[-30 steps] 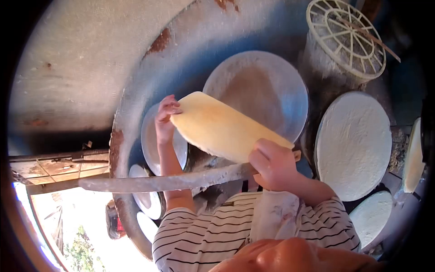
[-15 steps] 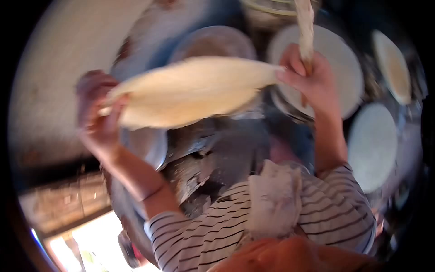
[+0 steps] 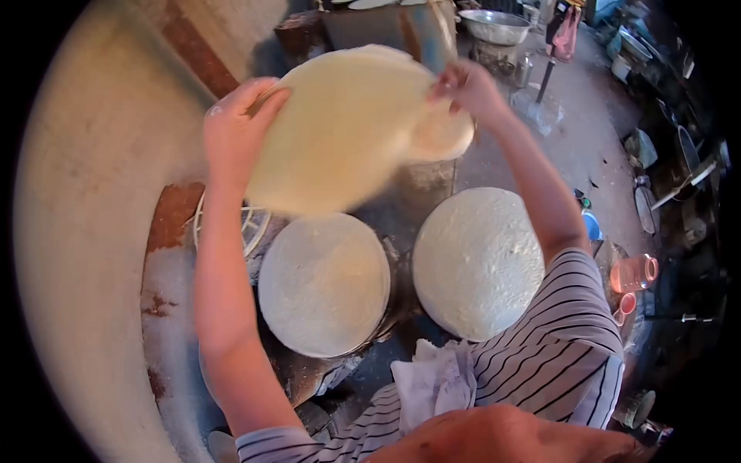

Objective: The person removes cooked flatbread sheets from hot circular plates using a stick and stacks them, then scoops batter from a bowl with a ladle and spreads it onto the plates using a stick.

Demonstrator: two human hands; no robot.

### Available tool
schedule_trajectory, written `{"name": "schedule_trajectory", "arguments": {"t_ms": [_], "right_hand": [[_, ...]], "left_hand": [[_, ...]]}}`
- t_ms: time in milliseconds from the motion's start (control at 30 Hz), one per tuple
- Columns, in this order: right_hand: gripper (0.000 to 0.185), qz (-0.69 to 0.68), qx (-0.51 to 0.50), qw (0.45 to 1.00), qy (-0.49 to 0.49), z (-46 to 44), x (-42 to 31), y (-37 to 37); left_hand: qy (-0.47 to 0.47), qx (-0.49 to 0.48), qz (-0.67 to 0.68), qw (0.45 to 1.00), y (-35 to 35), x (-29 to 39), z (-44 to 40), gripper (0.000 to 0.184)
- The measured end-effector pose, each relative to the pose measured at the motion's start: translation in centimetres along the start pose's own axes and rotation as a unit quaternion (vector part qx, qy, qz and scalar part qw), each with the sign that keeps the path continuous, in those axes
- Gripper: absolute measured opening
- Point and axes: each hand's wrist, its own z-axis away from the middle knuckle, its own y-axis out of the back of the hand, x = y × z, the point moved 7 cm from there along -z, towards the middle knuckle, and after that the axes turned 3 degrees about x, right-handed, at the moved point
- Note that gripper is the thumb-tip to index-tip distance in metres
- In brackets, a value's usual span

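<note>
A large, thin, round flatbread (image 3: pixel 340 131), pale yellow and blurred along its lower edge, hangs raised in front of me. My left hand (image 3: pixel 245 108) pinches its left edge between thumb and fingers. At its upper right edge, the curled fingers of my right hand (image 3: pixel 465 86) are closed, blurred by motion. A pale stick-like strip (image 3: pixel 443 31) shows just above that hand; whether I hold it I cannot tell. Below the bread are two round griddles with whitish, floury surfaces, a left griddle (image 3: pixel 324 285) and a right griddle (image 3: pixel 480 262).
A round tan disc with a pale rim (image 3: pixel 441 137) shows partly behind the bread. Left of the griddles lies a white ring-shaped rack (image 3: pixel 255 231). A metal basin (image 3: pixel 495 28) stands at the back; a pink jar (image 3: pixel 633 273) and a red cup (image 3: pixel 625 305) are at right.
The view has swung, bringing both griddles below the bread. The flatbread was seen at a slant and now spreads out broadly, higher up. The stick earlier stood plainly in my right hand.
</note>
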Motion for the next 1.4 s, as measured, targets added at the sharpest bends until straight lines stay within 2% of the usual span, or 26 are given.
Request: {"name": "schedule_trajectory", "arguments": {"t_ms": [67,100,133,167,200,267,300,333,400,433,533,567,733,800,900,1000,1033,1067,1133,1167,1233,1267,1300,1333,1367,1400], "right_hand": [[0.023,0.018,0.005,1.0,-0.008,-1.8,-0.3,5.0],[0.021,-0.026,0.012,0.999,-0.025,-3.2,2.9,6.7],[0.021,-0.045,0.035,0.996,-0.067,-3.9,6.5,7.5],[0.016,-0.039,0.054,0.997,-0.027,-5.2,11.5,8.7],[0.012,-0.042,0.071,0.997,0.01,-5.9,16.0,8.9],[0.008,0.058,0.16,0.976,-0.137,-4.5,20.9,8.6],[0.008,0.068,0.174,0.974,-0.127,-4.9,25.7,8.5],[0.011,0.078,0.183,0.972,-0.122,-4.9,30.5,8.3],[0.014,0.058,0.17,0.97,-0.164,-4.0,32.3,7.7],[0.017,0.046,0.165,0.967,-0.19,-3.2,33.0,7.2],[0.021,0.034,0.182,0.973,-0.139,-3.0,34.0,7.4],[0.026,0.025,0.184,0.969,-0.163,-3.0,34.2,7.3],[0.025,0.02,0.145,0.976,-0.161,-3.7,33.6,6.0],[0.022,0.099,0.135,0.975,-0.145,-4.3,33.8,6.1],[0.023,0.296,0.154,0.942,-0.041,-1.7,28.7,6.8],[0.028,0.374,0.048,0.925,0.038,5.1,20.6,0.8],[0.03,0.362,-0.039,0.93,0.049,8.3,18.7,-3.6],[0.026,0.285,-0.112,0.951,-0.031,12.0,18.0,-8.2],[0.021,0.123,-0.354,0.923,0.089,21.4,19.9,-21.7],[0.017,0.195,-0.412,0.877,0.153,29.9,16.6,-28.0],[0.014,-0.036,-0.549,0.835,-0.016,46.1,7.7,-33.7],[0.012,0.018,-0.641,0.766,0.046,51.5,5.8,-35.6],[0.011,-0.046,-0.694,0.719,0.005,56.7,4.4,-36.6],[0.009,-0.106,-0.741,0.662,-0.042,61.8,2.5,-37.2],[0.009,-0.087,-0.769,0.63,-0.057,65.3,1.3,-37.5],[0.009,-0.064,-0.793,0.601,-0.071,68.5,-0.9,-38.2]], "left_hand": [[-0.101,0.047,-0.037,0.993,-5.3,2.1,-0.7,0.018],[-0.132,0.056,0.0,0.99,-9.5,1.0,0.4,0.017],[-0.181,0.085,-0.036,0.979,-13.3,0.6,1.9,0.018],[-0.222,0.109,-0.052,0.968,-17.6,-0.5,3.9,0.014],[-0.189,0.055,-0.045,0.979,-21.5,-1.4,4.8,0.011],[-0.143,-0.031,-0.036,0.989,-30.2,-5.0,7.9,0.013],[-0.102,-0.073,-0.037,0.991,-33.2,-6.4,9.4,0.014],[-0.111,-0.078,-0.064,0.989,-34.6,-6.9,10.7,0.017],[-0.123,-0.101,-0.119,0.98,-36.0,-7.5,13.6,0.024],[-0.104,-0.113,-0.11,0.982,-34.8,-7.3,14.2,0.027],[-0.052,-0.136,-0.09,0.985,-29.3,-7.4,15.8,0.036],[-0.037,-0.131,-0.094,0.986,-26.9,-7.4,16.9,0.039],[0.081,-0.165,-0.16,0.97,-12.9,-5.8,27.5,0.035],[0.173,-0.169,-0.166,0.956,-8.0,-3.4,33.7,0.034],[0.352,-0.118,-0.223,0.902,1.3,3.6,44.1,0.033],[0.548,-0.076,-0.286,0.782,8.7,13.3,55.7,0.046],[0.647,-0.055,-0.302,0.698,10.4,17.8,60.3,0.052],[0.726,-0.033,-0.295,0.62,11.3,21.8,64.3,0.059],[0.862,0.021,-0.245,0.444,11.0,31.4,74.8,0.071],[0.879,0.047,-0.295,0.372,13.0,36.5,78.8,0.071],[0.891,0.101,-0.367,0.247,13.9,45.8,83.4,0.072],[0.889,0.19,-0.372,0.188,16.0,50.4,85.7,0.067],[0.856,0.233,-0.444,0.125,18.1,55.1,87.4,0.07],[0.841,0.319,-0.435,0.04,20.3,59.9,89.9,0.072],[0.83,0.375,-0.405,-0.081,21.6,64.0,92.8,0.076],[0.8,0.459,-0.352,-0.16,22.5,67.1,96.1,0.085]]}}
